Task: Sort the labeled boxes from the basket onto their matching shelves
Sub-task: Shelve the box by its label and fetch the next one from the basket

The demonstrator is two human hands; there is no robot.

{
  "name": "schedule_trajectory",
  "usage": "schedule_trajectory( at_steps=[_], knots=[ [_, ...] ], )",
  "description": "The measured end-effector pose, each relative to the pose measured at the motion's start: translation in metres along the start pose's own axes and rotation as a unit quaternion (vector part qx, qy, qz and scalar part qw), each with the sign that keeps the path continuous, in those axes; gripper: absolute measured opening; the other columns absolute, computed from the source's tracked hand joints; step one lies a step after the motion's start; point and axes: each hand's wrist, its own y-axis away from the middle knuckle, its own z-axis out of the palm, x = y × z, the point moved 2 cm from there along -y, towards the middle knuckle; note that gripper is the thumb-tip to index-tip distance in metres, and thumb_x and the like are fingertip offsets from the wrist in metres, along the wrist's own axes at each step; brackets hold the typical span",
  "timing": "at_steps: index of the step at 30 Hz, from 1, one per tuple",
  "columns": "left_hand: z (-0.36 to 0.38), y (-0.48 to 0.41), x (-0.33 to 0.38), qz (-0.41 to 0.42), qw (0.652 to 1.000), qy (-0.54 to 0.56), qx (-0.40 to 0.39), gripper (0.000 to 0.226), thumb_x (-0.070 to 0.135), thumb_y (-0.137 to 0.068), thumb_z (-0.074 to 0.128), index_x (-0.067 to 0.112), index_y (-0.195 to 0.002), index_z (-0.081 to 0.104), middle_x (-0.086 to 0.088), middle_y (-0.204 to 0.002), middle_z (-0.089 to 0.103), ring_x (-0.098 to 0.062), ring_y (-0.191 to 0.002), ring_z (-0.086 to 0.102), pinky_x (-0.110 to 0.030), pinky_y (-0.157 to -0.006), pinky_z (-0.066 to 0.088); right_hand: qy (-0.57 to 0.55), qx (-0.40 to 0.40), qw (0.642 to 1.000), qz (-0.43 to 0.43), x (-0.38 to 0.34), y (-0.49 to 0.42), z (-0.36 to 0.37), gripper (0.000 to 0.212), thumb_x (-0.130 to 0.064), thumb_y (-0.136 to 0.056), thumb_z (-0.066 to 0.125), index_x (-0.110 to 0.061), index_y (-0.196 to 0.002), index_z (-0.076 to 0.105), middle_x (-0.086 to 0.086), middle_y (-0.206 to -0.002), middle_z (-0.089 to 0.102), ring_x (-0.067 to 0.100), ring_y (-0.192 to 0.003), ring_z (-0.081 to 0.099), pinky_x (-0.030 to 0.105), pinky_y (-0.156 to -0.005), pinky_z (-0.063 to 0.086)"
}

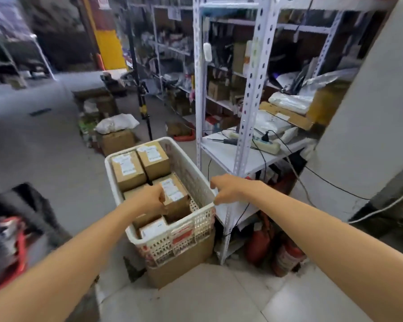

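The left hand (149,201) curls round a box (173,194) in the basket (192,175); beside it the right hand (228,190) grips the rim. Picking step, I judge: next lift it, read its label, reach the shelf (223,155) beyond.

Left hand (150,199) on box (176,196), right hand (228,189) on basket (201,220)

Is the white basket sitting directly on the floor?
No, the white basket rests on top of a plain cardboard box that lifts it up.
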Motion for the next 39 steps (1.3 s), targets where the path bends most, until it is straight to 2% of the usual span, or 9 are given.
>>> schedule_trajectory(
  at_steps=[4,8,12,15,18,25,33,36,39],
  knots=[
    [-0.008,-0.006,-0.059,-0.040,0.999,0.016,-0.013,0.040,0.035,-0.078,0.074,0.017,-0.109,0.056,0.002,-0.103,0.059,-0.017,-0.094,0.055,-0.030,-0.077,0.047,0.008,-0.013,1.000,-0.021,-0.037,-0.051,-0.009,0.042,-0.022,-0.092,0.054,-0.004,-0.129,0.044,0.017,-0.126,0.051,0.035,-0.112,0.053,0.048,-0.094,0.048],
    [-0.011,-0.025,-0.105,-0.071,0.997,0.036,-0.025,0.044,0.036,-0.076,0.076,0.017,-0.112,0.058,0.000,-0.113,0.060,-0.018,-0.101,0.057,-0.033,-0.086,0.050,0.024,-0.023,0.999,-0.028,-0.060,-0.099,-0.008,0.046,-0.021,-0.088,0.056,0.001,-0.127,0.047,0.024,-0.128,0.052,0.038,-0.114,0.054,0.051,-0.096,0.047],
    [-0.006,-0.050,-0.131,-0.068,0.996,0.047,-0.037,0.044,0.035,-0.076,0.076,0.018,-0.111,0.056,0.000,-0.112,0.059,-0.018,-0.098,0.057,-0.035,-0.086,0.051,0.020,-0.021,0.999,-0.030,-0.065,-0.144,0.000,0.033,-0.023,-0.084,0.059,-0.004,-0.110,0.050,0.015,-0.111,0.057,0.026,-0.088,0.055,0.039,-0.071,0.048],
    [0.010,-0.068,-0.144,-0.070,0.993,0.066,-0.066,0.042,0.031,-0.077,0.075,0.019,-0.112,0.055,0.001,-0.111,0.057,-0.018,-0.096,0.056,-0.032,-0.082,0.050,0.023,-0.034,0.999,-0.032,-0.062,-0.170,0.015,0.028,-0.023,-0.085,0.060,-0.006,-0.105,0.050,0.012,-0.106,0.059,0.029,-0.093,0.059,0.044,-0.077,0.052],
    [0.022,-0.087,-0.152,-0.072,0.991,0.072,-0.087,0.043,0.031,-0.077,0.075,0.018,-0.113,0.055,0.001,-0.110,0.056,-0.018,-0.098,0.055,-0.034,-0.086,0.050,0.024,-0.072,0.997,-0.022,-0.055,-0.194,0.030,0.028,-0.020,-0.084,0.059,-0.007,-0.107,0.050,0.015,-0.107,0.059,0.028,-0.089,0.058,0.041,-0.071,0.049],
    [0.062,-0.130,-0.162,-0.117,0.980,0.099,-0.125,0.038,0.030,-0.075,0.076,0.016,-0.104,0.056,-0.001,-0.103,0.061,-0.020,-0.094,0.058,-0.039,-0.086,0.052,0.022,-0.145,0.989,-0.033,-0.030,-0.273,0.060,0.046,-0.019,-0.084,0.058,-0.007,-0.127,0.048,0.013,-0.123,0.056,0.029,-0.107,0.057,0.046,-0.093,0.050],
    [0.104,-0.150,-0.174,-0.216,0.947,0.141,-0.190,0.038,0.024,-0.076,0.072,0.014,-0.109,0.057,-0.004,-0.107,0.062,-0.021,-0.094,0.057,-0.033,-0.076,0.047,0.078,-0.246,0.958,-0.128,-0.014,-0.369,0.128,0.045,-0.017,-0.085,0.061,-0.007,-0.127,0.048,0.015,-0.128,0.053,0.031,-0.113,0.054,0.038,-0.090,0.048],
    [0.114,-0.166,-0.184,-0.244,0.939,0.151,-0.190,0.037,0.024,-0.075,0.074,0.015,-0.108,0.058,-0.003,-0.107,0.063,-0.021,-0.096,0.058,-0.036,-0.083,0.050,0.086,-0.236,0.955,-0.159,-0.014,-0.393,0.155,0.058,-0.019,-0.083,0.066,-0.006,-0.133,0.040,0.017,-0.128,0.048,0.034,-0.116,0.049,0.036,-0.085,0.043],
    [0.128,-0.184,-0.190,-0.262,0.928,0.178,-0.197,0.039,0.028,-0.076,0.074,0.018,-0.108,0.056,0.000,-0.105,0.061,-0.020,-0.094,0.056,-0.034,-0.080,0.048,0.091,-0.234,0.950,-0.186,-0.017,-0.408,0.179,0.071,-0.022,-0.082,0.068,-0.005,-0.141,0.031,0.018,-0.133,0.041,0.036,-0.122,0.041,0.041,-0.087,0.044]
  ],
)
